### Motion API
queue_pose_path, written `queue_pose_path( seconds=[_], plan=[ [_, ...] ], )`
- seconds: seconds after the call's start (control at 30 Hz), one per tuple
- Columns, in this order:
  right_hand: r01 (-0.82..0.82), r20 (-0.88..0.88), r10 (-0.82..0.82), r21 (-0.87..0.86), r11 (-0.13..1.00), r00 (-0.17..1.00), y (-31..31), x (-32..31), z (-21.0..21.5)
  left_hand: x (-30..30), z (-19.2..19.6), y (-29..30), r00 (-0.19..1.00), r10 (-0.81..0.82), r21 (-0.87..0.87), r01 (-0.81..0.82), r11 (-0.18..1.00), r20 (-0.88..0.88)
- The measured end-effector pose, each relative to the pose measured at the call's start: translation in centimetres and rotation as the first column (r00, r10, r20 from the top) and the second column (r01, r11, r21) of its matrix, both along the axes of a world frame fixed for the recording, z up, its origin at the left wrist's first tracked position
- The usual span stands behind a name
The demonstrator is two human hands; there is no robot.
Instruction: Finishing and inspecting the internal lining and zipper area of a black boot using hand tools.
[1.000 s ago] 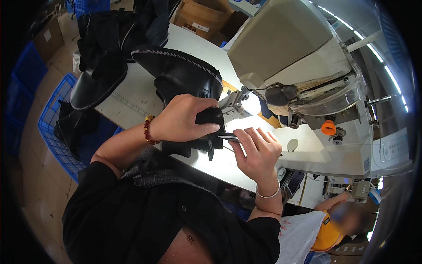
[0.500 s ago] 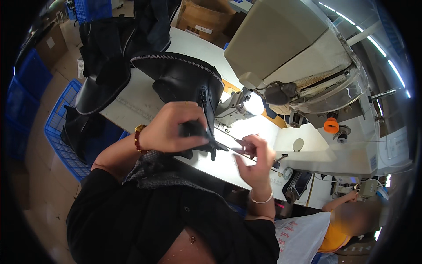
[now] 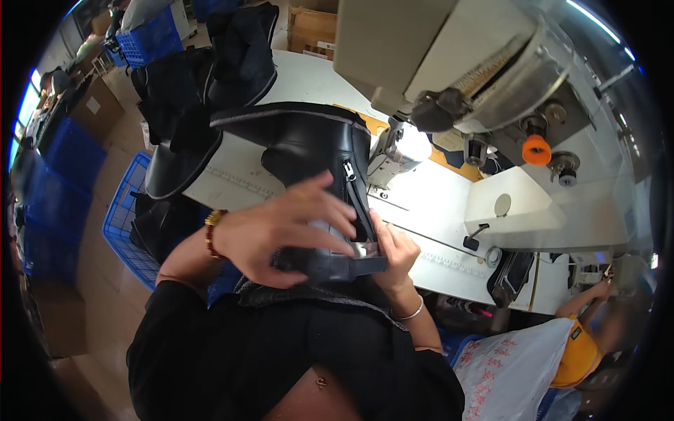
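A black leather boot [image 3: 312, 144] lies before me at the near edge of the white sewing table, its light-stitched lower edge turned away. A zip with a metal pull [image 3: 349, 170] runs down the shaft toward me. My left hand [image 3: 281, 231] is over the near end of the shaft, its fingers spread and somewhat blurred. At the shaft's opening my right hand [image 3: 394, 254] pinches the leather beside the zip; its fingertips are partly hidden. The sewing machine's lit needle area [image 3: 407, 151] is just beyond the boot, to the right.
More black boots [image 3: 181, 151] stand at the table's far left. A blue basket [image 3: 121, 228] holding black pieces is below them. The big sewing machine head [image 3: 414, 49] overhangs the right side. A tape roll [image 3: 494, 257] lies by the table edge. Another person in a yellow top [image 3: 577, 361] sits at right.
My left hand has loosened and spread its fingers. My right hand has moved left from over the table onto the boot's shaft. The shaft's opening now faces me more.
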State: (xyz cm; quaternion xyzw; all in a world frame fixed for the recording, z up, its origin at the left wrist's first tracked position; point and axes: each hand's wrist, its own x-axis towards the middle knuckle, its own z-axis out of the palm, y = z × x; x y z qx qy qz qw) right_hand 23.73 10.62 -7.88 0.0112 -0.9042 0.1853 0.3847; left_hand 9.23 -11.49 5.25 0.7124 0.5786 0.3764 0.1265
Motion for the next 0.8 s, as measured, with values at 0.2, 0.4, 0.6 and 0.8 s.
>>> queue_pose_path(
  seconds=[0.2,0.4,0.6,0.8],
  plan=[
    [-0.109,-0.148,0.174,0.365,0.924,0.974,1.0,0.8,5.7,-2.9,4.1,-2.7,0.618,0.752,0.171,-0.735,0.656,-0.229],
    [-0.208,-0.178,0.34,0.513,0.833,0.924,0.4,-0.9,8.1,-3.9,0.8,-7.4,0.35,0.622,-0.617,-0.14,0.774,0.7],
    [-0.264,0.195,0.249,0.053,0.963,0.949,1.6,-3.2,8.0,0.6,3.1,-12.2,-0.112,0.422,-0.407,-0.567,0.716,0.9],
    [-0.266,-0.025,0.294,-0.504,0.822,0.956,1.9,-2.0,3.6,4.4,-0.2,-10.4,0.009,0.178,-0.081,-0.865,0.495,0.984]
  ],
)
